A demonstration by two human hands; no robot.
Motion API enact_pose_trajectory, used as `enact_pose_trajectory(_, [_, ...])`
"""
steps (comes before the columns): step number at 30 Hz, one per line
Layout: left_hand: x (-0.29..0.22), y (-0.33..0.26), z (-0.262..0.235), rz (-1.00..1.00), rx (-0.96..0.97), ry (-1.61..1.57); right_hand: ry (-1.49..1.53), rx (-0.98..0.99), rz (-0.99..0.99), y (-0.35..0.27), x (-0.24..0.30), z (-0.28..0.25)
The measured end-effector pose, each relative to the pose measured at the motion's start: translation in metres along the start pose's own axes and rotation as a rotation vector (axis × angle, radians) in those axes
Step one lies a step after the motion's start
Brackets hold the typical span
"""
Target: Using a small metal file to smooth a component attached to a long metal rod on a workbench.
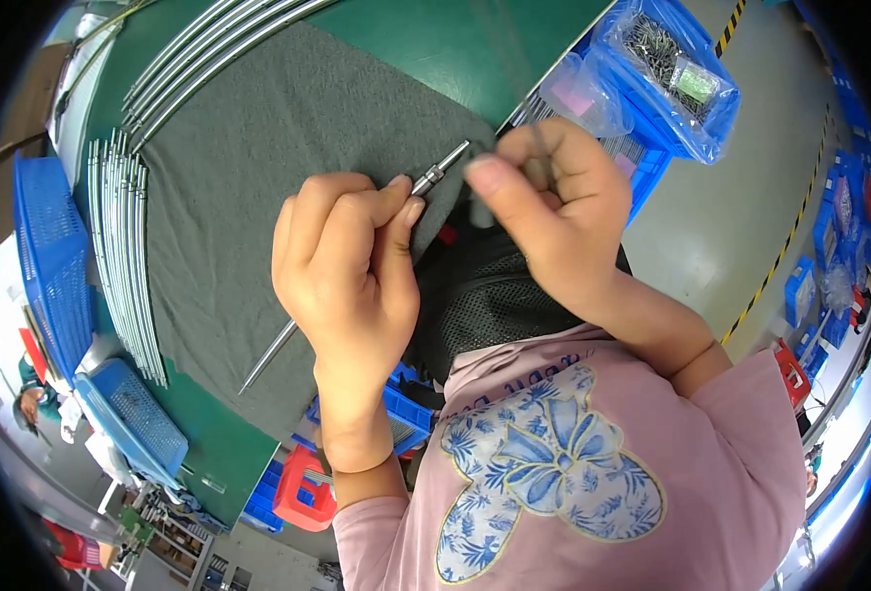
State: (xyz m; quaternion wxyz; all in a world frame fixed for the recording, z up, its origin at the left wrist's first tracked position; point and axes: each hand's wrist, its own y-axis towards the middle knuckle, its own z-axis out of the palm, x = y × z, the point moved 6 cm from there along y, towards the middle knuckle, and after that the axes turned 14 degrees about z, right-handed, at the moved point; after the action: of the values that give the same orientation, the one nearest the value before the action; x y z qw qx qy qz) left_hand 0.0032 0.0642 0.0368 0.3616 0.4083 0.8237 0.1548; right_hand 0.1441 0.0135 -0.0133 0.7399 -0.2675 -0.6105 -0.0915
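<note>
My left hand is closed around a slim metal rod, its thumb and fingertips pinching near the upper end. That end has a stepped, ringed tip pointing up and right; the plain end sticks out below the hand, over the grey cloth. To the right of the tip, apart from it, my right hand is raised with fingers curled and thumb stretched toward the rod. Motion blurs it. A faint grey streak crosses its fingers, and a blurred grey piece shows below the thumb; what it holds is unclear.
Bundles of metal rods lie at the left and far left of the green table. Blue baskets line its left side. At the right edge stands a blue bin with bagged small metal parts. A red stool is below.
</note>
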Motion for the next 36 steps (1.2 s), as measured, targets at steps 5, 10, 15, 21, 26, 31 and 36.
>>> enact_pose_trajectory(5, [0.0,0.0,0.002,0.013,0.003,-0.016,-0.6,-0.193,-0.608,0.001,0.022,0.027])
enact_pose_trajectory(10, [0.0,-0.001,0.003,-0.018,0.01,-0.01,-0.677,-0.357,-0.588,0.0,0.023,-0.006])
enact_pose_trajectory(15, [-0.001,-0.001,0.002,-0.05,-0.039,-0.006,-0.422,-0.236,-0.303,0.006,0.016,-0.036])
enact_pose_trajectory(21, [-0.011,-0.002,0.001,0.107,-0.061,0.171,-0.278,0.008,-0.289,0.002,0.001,-0.034])
enact_pose_trajectory(26, [-0.018,-0.002,-0.001,0.163,-0.058,0.299,-0.358,0.05,-0.288,-0.009,0.003,-0.04])
enact_pose_trajectory(31, [-0.015,0.0,0.0,0.11,-0.022,0.315,-0.402,0.099,-0.336,-0.019,0.008,-0.031])
enact_pose_trajectory(36, [-0.01,0.003,0.0,0.067,0.003,0.222,-0.389,0.161,-0.429,-0.025,0.009,-0.024])
